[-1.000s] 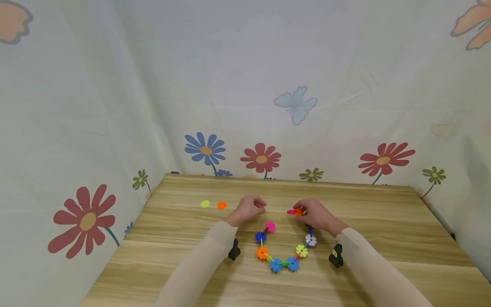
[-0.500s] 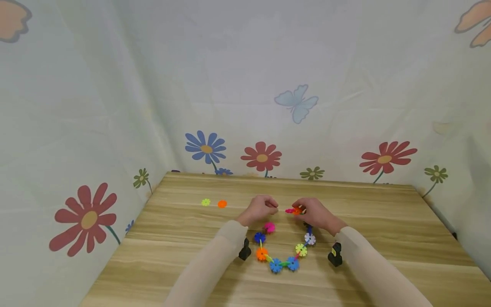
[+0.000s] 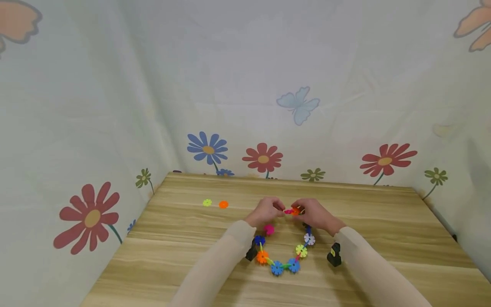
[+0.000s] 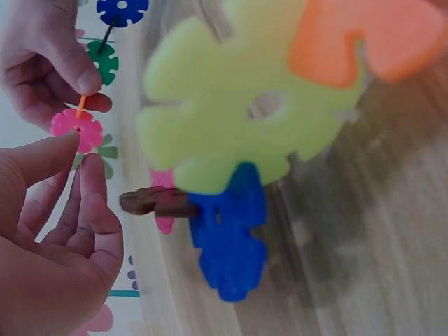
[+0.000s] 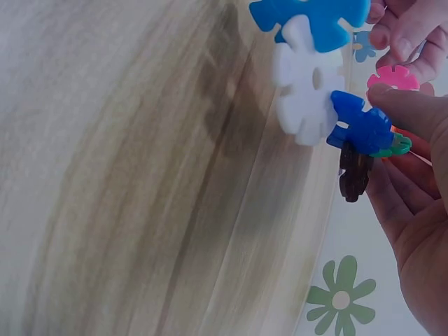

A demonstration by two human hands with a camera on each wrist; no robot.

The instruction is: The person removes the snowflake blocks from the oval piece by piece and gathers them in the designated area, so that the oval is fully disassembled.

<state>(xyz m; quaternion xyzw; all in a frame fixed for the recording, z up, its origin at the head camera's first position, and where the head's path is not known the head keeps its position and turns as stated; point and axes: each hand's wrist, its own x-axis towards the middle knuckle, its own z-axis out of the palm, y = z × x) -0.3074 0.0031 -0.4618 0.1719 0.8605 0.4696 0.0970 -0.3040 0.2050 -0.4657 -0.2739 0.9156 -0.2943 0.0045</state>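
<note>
Slotted plastic snowflake discs are joined edge to edge in a U-shaped chain, its bend marked by a blue disc (image 3: 277,268). My right hand (image 3: 313,214) pinches the orange disc (image 4: 82,106) near one end, beside a green disc (image 4: 103,63). Beyond the orange one sits the end pink disc (image 4: 75,129), whose edge my left hand (image 3: 267,211) pinches between thumb and index finger. At the other end, a second pink disc (image 3: 269,230) is linked through a brown disc (image 4: 157,201) to a dark blue disc (image 4: 227,241). A white disc (image 5: 308,80) hangs below my right hand.
A loose yellow-green disc (image 3: 207,202) and a loose orange disc (image 3: 223,204) lie at the back left of the wooden table (image 3: 172,238). A flower-printed cloth (image 3: 230,85) stands behind and around the table.
My left hand has moved right, from apart to the pink disc at the chain's end, and now grips its edge. My right hand keeps hold of the orange disc and has barely shifted.
</note>
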